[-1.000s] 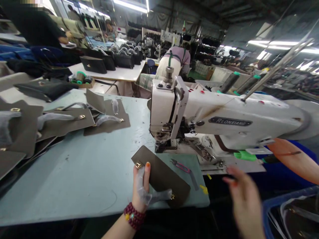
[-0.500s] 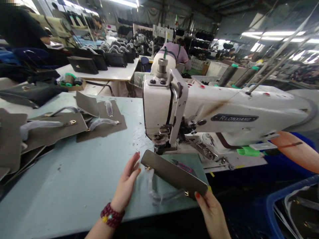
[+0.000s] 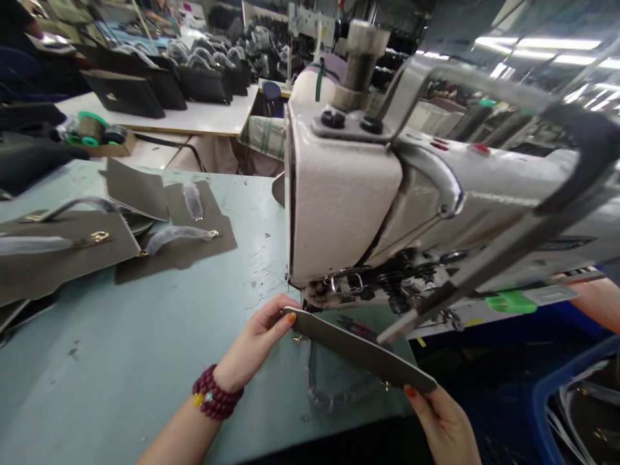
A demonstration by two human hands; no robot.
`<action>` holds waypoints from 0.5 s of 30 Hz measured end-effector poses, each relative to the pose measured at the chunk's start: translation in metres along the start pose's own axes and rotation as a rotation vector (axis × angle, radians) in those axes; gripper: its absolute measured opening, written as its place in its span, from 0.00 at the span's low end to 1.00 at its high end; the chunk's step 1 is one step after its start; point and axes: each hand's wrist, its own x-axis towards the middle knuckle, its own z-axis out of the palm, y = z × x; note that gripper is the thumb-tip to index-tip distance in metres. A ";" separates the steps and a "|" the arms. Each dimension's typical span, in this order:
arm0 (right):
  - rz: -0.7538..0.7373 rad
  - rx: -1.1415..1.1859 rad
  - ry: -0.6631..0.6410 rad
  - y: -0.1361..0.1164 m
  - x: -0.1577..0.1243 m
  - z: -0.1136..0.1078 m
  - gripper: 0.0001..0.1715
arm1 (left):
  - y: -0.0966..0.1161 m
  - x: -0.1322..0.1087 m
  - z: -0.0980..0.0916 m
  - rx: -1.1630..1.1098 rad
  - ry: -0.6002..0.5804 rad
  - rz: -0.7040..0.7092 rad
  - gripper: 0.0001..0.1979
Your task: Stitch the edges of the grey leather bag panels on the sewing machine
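Panel point(image 3: 357, 349) is now pinched at both ends near the front right corner of the counter point(image 3: 194, 342), by the right hand point(image 3: 443, 416) and the newly closed left hand point(image 3: 256, 345), seemingly steadier.

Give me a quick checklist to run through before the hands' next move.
1. Left hand gripping one end of the brown panel: ok.
2. Right hand gripping the opposite end: ok.
3. Left hand well clear of the sewing machine: not ok, fingertips appear close to its head.
4. Snips clear of the panel: cannot tell, partly hidden behind it.
5. Needle position: cannot tell, out of sight.
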 end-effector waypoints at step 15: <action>-0.473 -0.094 -0.107 -0.052 -0.006 -0.007 0.18 | -0.010 0.002 0.007 -0.287 0.143 -0.111 0.10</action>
